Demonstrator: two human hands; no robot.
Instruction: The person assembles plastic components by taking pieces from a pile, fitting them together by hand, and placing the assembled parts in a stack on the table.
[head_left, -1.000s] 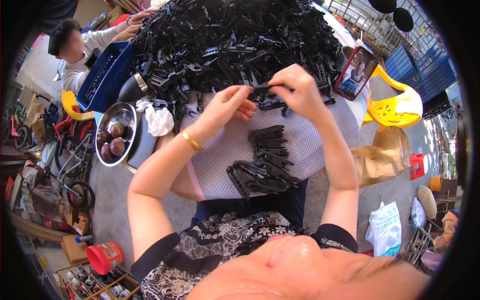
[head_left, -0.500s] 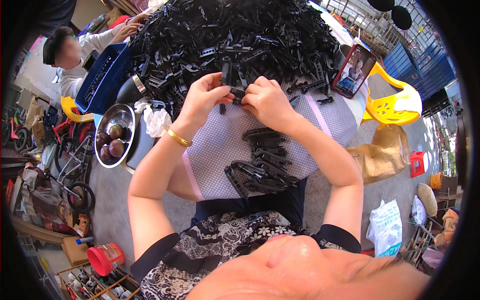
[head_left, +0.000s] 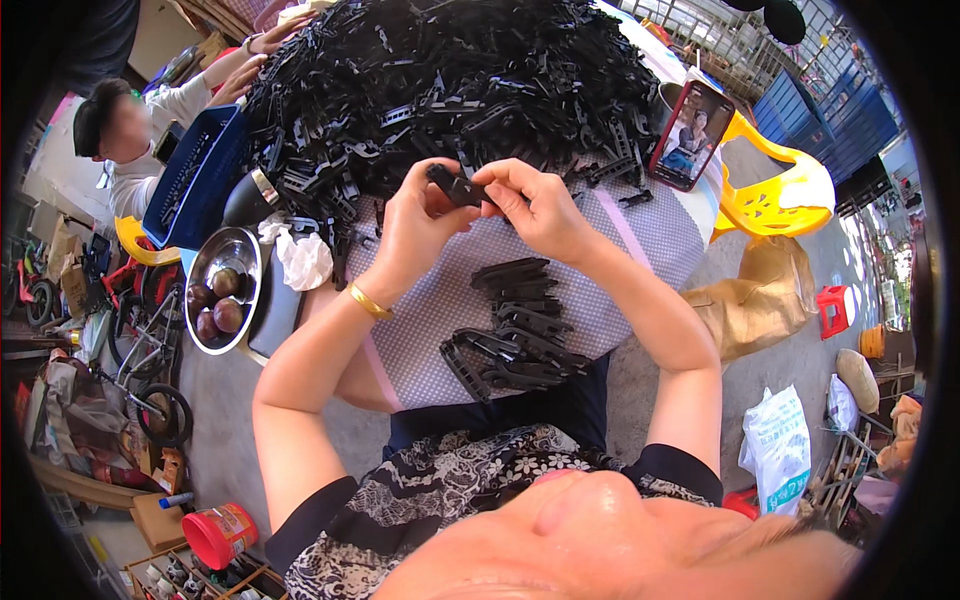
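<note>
A small black plastic part (head_left: 456,188) is held up between my two hands, just in front of the heap. My left hand (head_left: 420,218), with a gold bangle at its wrist, has curled fingers and thumb around the part's left end. The thumb and fingers of my right hand (head_left: 538,208) pinch its right end. Beyond them rises a big heap of loose black plastic parts (head_left: 450,70). Closer to me, a stack of long black plastic parts (head_left: 520,325) lies in rough rows on the patterned tablecloth (head_left: 420,300).
On the left stand a steel bowl (head_left: 253,330) of dark round fruit, crumpled tissue (head_left: 303,260) and a blue basket (head_left: 180,215). A phone (head_left: 690,135) leans at the right, near a yellow chair (head_left: 775,190). Another person's hands (head_left: 240,80) touch the heap at far left.
The long black piece that stood upright in my left hand no longer shows there. Both hands now hold one short part, turned at a slant. The view has shifted slightly.
</note>
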